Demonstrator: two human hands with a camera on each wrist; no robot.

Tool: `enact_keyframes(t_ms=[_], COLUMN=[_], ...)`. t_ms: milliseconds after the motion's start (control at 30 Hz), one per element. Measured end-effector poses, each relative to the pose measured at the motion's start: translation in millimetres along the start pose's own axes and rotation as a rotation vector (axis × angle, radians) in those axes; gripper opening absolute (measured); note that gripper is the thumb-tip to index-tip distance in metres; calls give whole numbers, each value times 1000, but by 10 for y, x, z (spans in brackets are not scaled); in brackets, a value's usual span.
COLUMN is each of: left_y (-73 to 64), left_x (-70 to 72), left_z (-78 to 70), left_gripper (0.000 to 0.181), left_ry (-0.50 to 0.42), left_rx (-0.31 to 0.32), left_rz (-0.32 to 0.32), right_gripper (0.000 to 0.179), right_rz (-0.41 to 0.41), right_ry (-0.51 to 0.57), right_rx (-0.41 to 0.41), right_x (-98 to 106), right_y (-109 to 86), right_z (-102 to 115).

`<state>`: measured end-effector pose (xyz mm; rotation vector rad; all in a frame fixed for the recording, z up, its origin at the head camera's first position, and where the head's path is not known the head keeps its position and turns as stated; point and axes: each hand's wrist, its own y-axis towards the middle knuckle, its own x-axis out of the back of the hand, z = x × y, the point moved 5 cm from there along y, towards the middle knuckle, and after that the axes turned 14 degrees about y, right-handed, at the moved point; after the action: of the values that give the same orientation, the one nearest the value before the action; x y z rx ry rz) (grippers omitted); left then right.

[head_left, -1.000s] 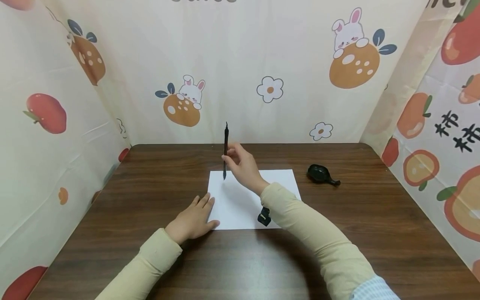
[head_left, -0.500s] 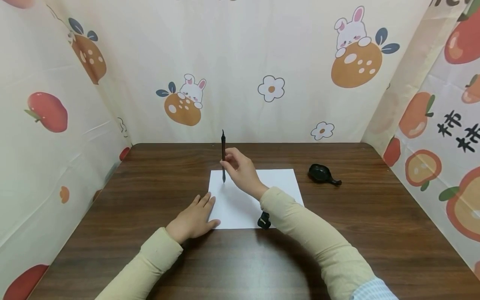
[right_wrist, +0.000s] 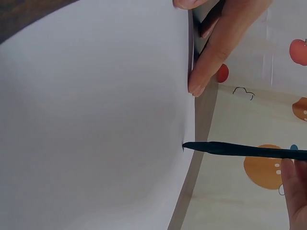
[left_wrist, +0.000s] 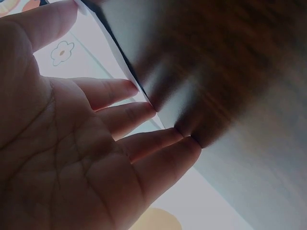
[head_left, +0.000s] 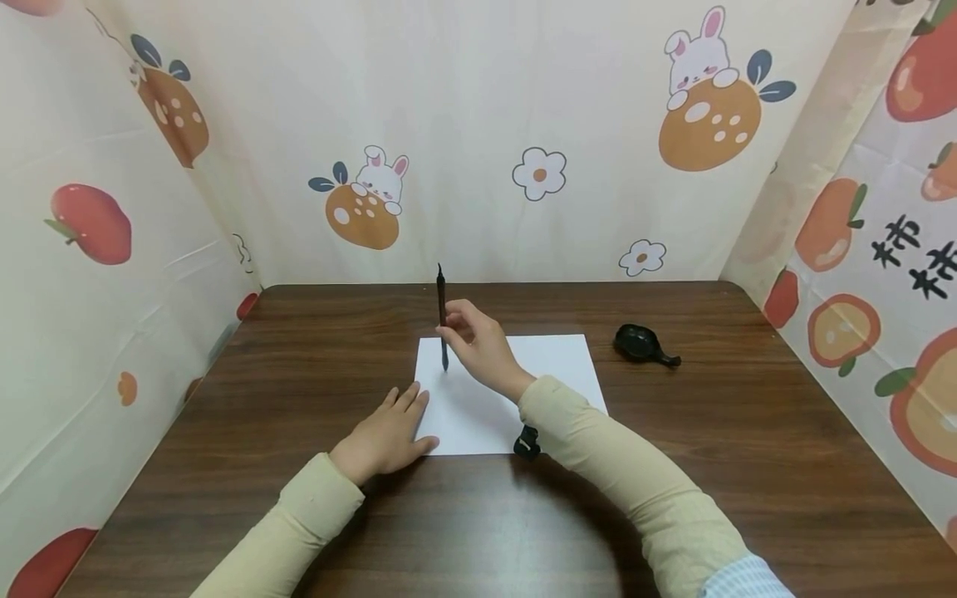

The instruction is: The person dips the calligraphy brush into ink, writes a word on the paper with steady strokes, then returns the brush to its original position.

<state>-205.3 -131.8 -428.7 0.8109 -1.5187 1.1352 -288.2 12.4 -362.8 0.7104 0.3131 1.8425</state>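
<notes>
My right hand (head_left: pixel 482 345) pinches a dark calligraphy brush (head_left: pixel 442 303) between thumb and fingers and holds it nearly upright. Its pointed tip is at the left part of a white paper sheet (head_left: pixel 478 415); in the right wrist view the brush tip (right_wrist: pixel 192 145) sits right at the paper surface. No marks show on the sheet. My left hand (head_left: pixel 385 438) lies flat with fingers straight at the paper's left edge. In the left wrist view, the left fingertips (left_wrist: pixel 189 139) rest on the table along that edge.
A glossy black gourd-shaped dish (head_left: pixel 643 344) stands on the brown wooden table (head_left: pixel 748 432), right of the paper. A small black object (head_left: pixel 527 443) shows beside the right sleeve, over the paper's lower edge. Printed curtains (head_left: pixel 463 100) enclose the table's back and sides.
My right hand has moved slightly down and left with the brush, and the tip has come lower over the paper. The brush now leans a little left at its top. The left hand stays in place.
</notes>
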Motion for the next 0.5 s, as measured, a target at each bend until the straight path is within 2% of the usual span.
enact_keyframes(t_ms=[233, 500], left_y=[7, 17], left_x=[-10, -28], left_z=[4, 6], left_gripper=[76, 76], left_ry=[-4, 1], left_rx=[-2, -7], left_rz=[-5, -14], right_gripper=[26, 27], right_rz=[15, 23], right_ry=[-8, 31], right_rx=[-7, -39], right_x=[-10, -7], right_y=[-41, -97], right_z=[31, 50])
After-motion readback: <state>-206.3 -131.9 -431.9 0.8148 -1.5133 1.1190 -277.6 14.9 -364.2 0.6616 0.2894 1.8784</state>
